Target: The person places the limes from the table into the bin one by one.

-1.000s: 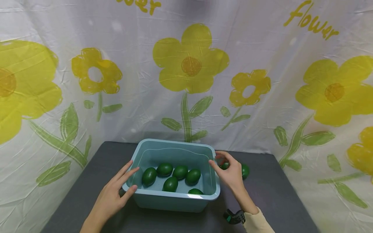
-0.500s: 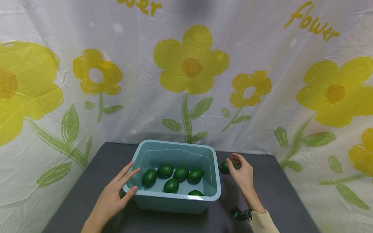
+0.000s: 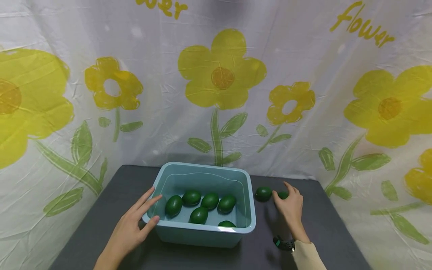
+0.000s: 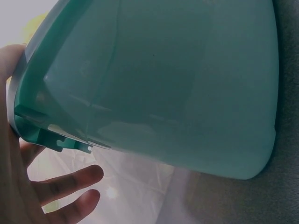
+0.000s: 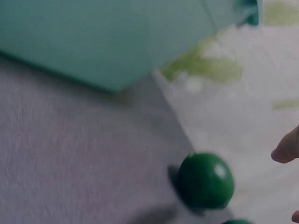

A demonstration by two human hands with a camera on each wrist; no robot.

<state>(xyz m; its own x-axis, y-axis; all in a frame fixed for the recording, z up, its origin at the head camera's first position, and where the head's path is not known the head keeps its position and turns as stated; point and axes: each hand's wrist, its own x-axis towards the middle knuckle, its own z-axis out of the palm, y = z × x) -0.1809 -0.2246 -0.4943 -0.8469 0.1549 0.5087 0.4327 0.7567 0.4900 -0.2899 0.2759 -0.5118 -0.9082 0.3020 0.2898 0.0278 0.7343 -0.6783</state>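
Observation:
A light blue plastic bin point(image 3: 202, 237) stands on the dark table. Several egg-shaped, dark green fruits point(image 3: 198, 215) lie inside it. My left hand point(image 3: 129, 227) rests at the bin's left front corner with fingers spread over the rim; in the left wrist view, fingers point(image 4: 70, 184) stretch out past the rim. Right of the bin, one green fruit point(image 3: 263, 194) lies on the table. My right hand point(image 3: 291, 205) is over another green fruit point(image 3: 282, 195), its thumb and fingers apart on either side of it. In the right wrist view, a fingertip point(image 5: 287, 148) appears at the right edge.
A white curtain point(image 3: 158, 82) with yellow flowers hangs behind and beside the grey table point(image 3: 260, 232). A black watch-like band point(image 3: 283, 243) is on the right wrist.
My right hand has moved right, from the bin's right rim past the nearer loose fruit to the farther one. The left hand and the bin stay put.

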